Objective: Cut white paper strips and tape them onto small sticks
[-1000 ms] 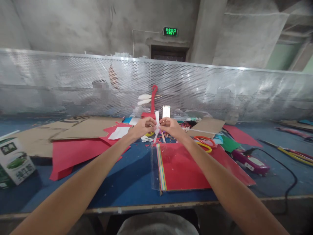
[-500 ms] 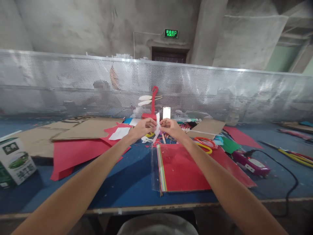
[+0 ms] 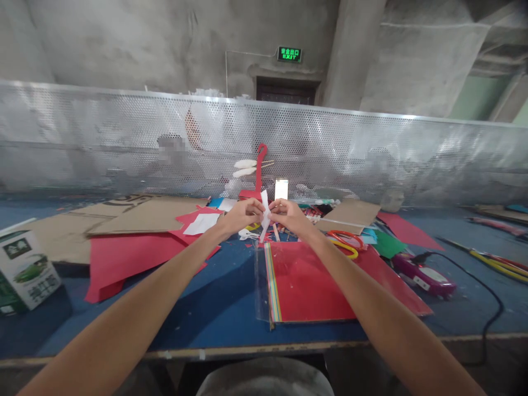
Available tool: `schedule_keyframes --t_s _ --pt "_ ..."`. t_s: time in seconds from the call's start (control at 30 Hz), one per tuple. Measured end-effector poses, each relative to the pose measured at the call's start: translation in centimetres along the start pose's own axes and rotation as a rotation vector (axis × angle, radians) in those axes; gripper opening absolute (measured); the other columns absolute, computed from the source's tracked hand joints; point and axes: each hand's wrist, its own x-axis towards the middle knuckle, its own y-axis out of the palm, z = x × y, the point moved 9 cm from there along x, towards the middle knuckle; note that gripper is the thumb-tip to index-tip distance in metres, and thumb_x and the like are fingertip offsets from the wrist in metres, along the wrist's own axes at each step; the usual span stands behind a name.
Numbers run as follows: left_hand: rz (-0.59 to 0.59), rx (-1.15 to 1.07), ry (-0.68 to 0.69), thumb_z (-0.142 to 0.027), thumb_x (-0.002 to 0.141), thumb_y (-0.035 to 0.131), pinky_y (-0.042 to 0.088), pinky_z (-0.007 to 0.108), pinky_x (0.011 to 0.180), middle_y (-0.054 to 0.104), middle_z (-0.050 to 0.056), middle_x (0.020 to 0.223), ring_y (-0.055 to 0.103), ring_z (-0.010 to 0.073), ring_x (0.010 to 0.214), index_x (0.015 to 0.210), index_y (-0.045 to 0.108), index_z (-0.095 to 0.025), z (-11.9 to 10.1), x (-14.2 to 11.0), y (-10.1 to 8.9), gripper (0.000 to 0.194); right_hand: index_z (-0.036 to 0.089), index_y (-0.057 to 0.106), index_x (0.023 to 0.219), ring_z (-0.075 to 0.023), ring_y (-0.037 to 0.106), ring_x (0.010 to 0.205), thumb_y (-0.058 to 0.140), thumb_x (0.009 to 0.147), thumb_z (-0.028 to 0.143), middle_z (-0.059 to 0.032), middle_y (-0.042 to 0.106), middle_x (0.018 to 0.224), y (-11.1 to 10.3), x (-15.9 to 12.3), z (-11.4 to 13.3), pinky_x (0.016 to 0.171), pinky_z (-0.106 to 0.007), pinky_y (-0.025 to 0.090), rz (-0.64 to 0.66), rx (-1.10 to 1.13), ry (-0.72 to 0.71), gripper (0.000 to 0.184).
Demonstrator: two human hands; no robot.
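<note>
A narrow white paper strip [image 3: 264,202] stands nearly upright between my two hands, above the far part of the table. From its left side, my left hand [image 3: 242,215] pinches it with the fingertips. The fingers of my right hand [image 3: 290,216] are closed on its right edge. Just behind the strip rises a red curved paper shape [image 3: 259,170] on a red base, with two white feather-like pieces [image 3: 245,168] on thin sticks. A lit phone [image 3: 281,189] stands behind my right hand. Small white pieces [image 3: 248,235] lie below my left hand.
Red sheets [image 3: 127,261] and cardboard [image 3: 136,216] lie left, near a drink carton [image 3: 28,269]. A pack of coloured paper [image 3: 313,283] is in front. Scissors [image 3: 344,245] and a purple corded device [image 3: 427,278] sit right. A perforated metal screen [image 3: 124,126] closes the back.
The strip's upper end has tipped slightly left, and its lower end sits a little differently. Both hands keep their grip in nearly the same place.
</note>
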Motion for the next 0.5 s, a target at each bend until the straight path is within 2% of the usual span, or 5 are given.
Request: schedule_keyframes --t_s 0.2,0.37,0.5 --pt "0.023 0.051 0.046 -0.014 0.07 0.062 0.049 0.027 0.065 0.065 0.003 0.077 0.062 0.0137 0.071 0.09 0.055 -0.015 -0.38 0.07 0.39 0.022 0.019 0.056 0.094 -0.0157 0.064 0.068 0.069 0.074 0.034 -0.0027 0.064 0.08 0.43 -0.15 0.2 0.045 -0.021 0.051 0.016 -0.011 0.001 0.029" --pt "-0.003 0.111 0.094 -0.013 0.071 0.059 0.047 0.024 0.06 0.063 0.002 0.076 0.06 0.0119 0.066 0.089 0.054 -0.015 -0.4 0.1 0.38 0.018 0.019 0.055 0.093 -0.0152 0.063 0.067 0.07 0.072 0.031 -0.0027 0.063 0.081 0.42 0.0 -0.09 0.044 -0.021 0.051 0.004 -0.028 -0.005 0.028" --pt "-0.005 0.189 0.139 -0.011 0.071 0.055 0.047 0.024 0.061 0.064 0.002 0.081 0.061 0.0127 0.069 0.091 0.054 -0.016 -0.32 0.12 0.52 0.02 0.019 0.055 0.093 -0.0131 0.06 0.062 0.069 0.072 0.032 -0.002 0.062 0.08 0.43 0.12 -0.22 0.043 -0.021 0.05 0.006 -0.058 -0.027 0.028"
